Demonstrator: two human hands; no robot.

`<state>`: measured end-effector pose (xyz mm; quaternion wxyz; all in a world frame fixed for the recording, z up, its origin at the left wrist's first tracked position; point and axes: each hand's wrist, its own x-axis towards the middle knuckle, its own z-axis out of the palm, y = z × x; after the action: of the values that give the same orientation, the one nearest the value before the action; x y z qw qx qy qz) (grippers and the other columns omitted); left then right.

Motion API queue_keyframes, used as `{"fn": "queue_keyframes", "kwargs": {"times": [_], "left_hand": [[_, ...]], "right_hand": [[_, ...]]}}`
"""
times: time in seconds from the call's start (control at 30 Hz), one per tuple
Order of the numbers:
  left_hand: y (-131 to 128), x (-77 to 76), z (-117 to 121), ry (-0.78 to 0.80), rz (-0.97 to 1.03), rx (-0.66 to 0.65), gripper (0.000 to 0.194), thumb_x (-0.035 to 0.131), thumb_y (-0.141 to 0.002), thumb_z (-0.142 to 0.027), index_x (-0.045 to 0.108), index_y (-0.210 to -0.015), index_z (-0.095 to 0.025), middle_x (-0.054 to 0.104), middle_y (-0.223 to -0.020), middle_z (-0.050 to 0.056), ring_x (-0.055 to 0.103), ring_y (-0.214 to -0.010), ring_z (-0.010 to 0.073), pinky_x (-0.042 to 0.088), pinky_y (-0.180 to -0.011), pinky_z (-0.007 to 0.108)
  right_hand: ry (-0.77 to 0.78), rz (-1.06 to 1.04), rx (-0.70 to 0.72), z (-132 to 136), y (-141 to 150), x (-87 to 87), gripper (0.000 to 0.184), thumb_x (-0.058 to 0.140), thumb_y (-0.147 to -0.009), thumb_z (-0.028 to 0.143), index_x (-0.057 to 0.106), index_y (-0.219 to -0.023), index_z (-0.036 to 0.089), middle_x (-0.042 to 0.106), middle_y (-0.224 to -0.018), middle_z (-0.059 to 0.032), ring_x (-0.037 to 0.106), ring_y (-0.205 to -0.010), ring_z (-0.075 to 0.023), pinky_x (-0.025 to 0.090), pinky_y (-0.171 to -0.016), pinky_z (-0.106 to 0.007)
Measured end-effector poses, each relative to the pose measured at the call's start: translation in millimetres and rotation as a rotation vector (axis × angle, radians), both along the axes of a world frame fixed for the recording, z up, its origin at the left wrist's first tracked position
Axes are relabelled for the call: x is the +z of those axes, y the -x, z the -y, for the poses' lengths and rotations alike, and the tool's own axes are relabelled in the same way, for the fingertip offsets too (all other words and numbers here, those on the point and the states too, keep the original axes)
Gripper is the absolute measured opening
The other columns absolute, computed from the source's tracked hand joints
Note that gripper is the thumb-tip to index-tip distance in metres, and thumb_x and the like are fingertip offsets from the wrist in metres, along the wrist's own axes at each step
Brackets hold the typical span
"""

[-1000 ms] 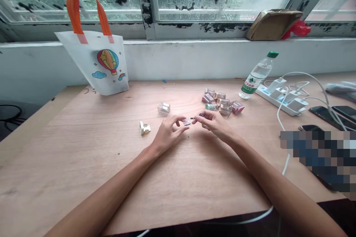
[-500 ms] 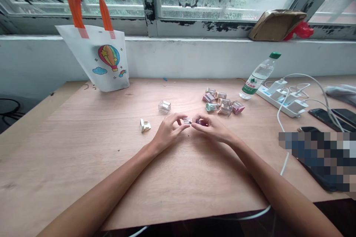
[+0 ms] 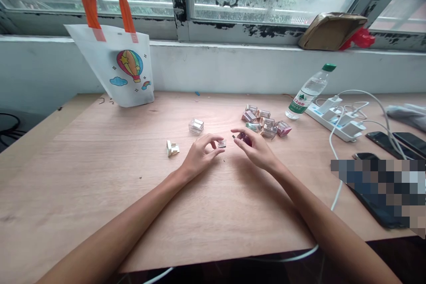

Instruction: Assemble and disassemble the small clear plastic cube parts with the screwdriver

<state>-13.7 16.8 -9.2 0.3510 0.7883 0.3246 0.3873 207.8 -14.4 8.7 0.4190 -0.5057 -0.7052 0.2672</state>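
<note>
Between thumb and fingers, my left hand (image 3: 205,150) pinches a small clear plastic piece (image 3: 222,144) with a dark strip along its lower edge. Just to the right, my right hand (image 3: 254,147) is closed around a dark purple rounded object (image 3: 245,138); a short dark tip (image 3: 234,137) sticks out at its fingertips. A gap separates the two hands. Beyond my left hand lies a clear plastic box (image 3: 196,126), and to its left is a cream plastic part (image 3: 172,148). Several small clear cases with coloured insides (image 3: 268,130) are grouped behind my right hand.
A white bag (image 3: 133,91) with orange handles stands at the back left. On the right are a water bottle (image 3: 301,102), a power strip (image 3: 336,126) with chargers and cables, and phones (image 3: 382,140). A white cable (image 3: 337,195) runs over the table's front edge.
My hands have moved apart. The right hand has drawn back and tilted, taking the dark tip away from the clear piece, which stays in my left hand.
</note>
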Motion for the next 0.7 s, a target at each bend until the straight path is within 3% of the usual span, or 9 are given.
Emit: {"fn": "queue_keyframes", "kwargs": {"times": [0.13,0.23,0.4,0.53,0.63,0.7], "left_hand": [[0.7,1.5,-0.2,0.109,0.079,0.053,0.031,0.073,-0.086,-0.035,0.069,-0.112,-0.02,0.07,-0.104,0.007,0.063,-0.087,0.0171,0.053,-0.075,0.029],[-1.0,3.1,4.5,0.238,0.179,0.093,0.035,0.074,-0.084,-0.038,0.069,-0.113,-0.018,0.071,-0.098,0.006,0.064,-0.085,0.0169,0.053,-0.077,0.03],[-8.1,5.4,19.2,0.413,0.295,0.078,0.041,0.075,-0.083,-0.04,0.066,-0.116,-0.018,0.07,-0.105,0.006,0.064,-0.08,0.0145,0.053,-0.07,0.027],[-10.3,5.0,24.4,0.395,0.273,0.064,0.04,0.078,-0.081,-0.036,0.064,-0.115,-0.018,0.069,-0.094,0.003,0.062,-0.077,0.0138,0.051,-0.067,0.025],[-10.1,3.1,24.0,0.327,0.259,0.118,0.038,0.077,-0.082,-0.038,0.064,-0.114,-0.019,0.068,-0.102,0.004,0.061,-0.077,0.0135,0.051,-0.067,0.026],[-10.2,1.7,23.6,0.273,0.24,0.145,0.038,0.077,-0.083,-0.04,0.065,-0.113,-0.021,0.067,-0.107,0.005,0.061,-0.077,0.0132,0.051,-0.068,0.026]], "right_hand": [[-0.01,-0.062,-0.045,0.6,0.8,-0.6,0.03,0.059,-0.094,0.037,0.068,-0.115,0.018,0.062,-0.085,-0.003,0.053,-0.072,-0.0159,0.043,-0.068,-0.031],[-0.017,-0.126,-0.051,0.6,3.8,-3.7,0.026,0.061,-0.093,0.04,0.068,-0.106,0.018,0.065,-0.092,-0.0043,0.052,-0.07,-0.015,0.043,-0.066,-0.03],[-0.022,-0.321,-0.076,1.8,12.6,-5.2,0.028,0.069,-0.088,0.044,0.067,-0.099,0.019,0.068,-0.099,-0.0055,0.055,-0.073,-0.0144,0.044,-0.066,-0.028],[0.06,-0.448,-0.08,4.5,18.1,-1.8,0.029,0.077,-0.08,0.045,0.07,-0.092,0.019,0.069,-0.093,-0.0044,0.055,-0.074,-0.0142,0.042,-0.064,-0.027],[0.156,-0.539,-0.043,6.9,21.9,-0.4,0.03,0.079,-0.079,0.045,0.072,-0.091,0.018,0.068,-0.088,-0.0036,0.046,-0.063,-0.0106,0.035,-0.056,-0.026],[0.185,-0.588,-0.014,8.8,25.3,1.4,0.03,0.079,-0.078,0.045,0.073,-0.088,0.018,0.068,-0.099,-0.0047,0.043,-0.061,-0.0085,0.032,-0.054,-0.026]]}}
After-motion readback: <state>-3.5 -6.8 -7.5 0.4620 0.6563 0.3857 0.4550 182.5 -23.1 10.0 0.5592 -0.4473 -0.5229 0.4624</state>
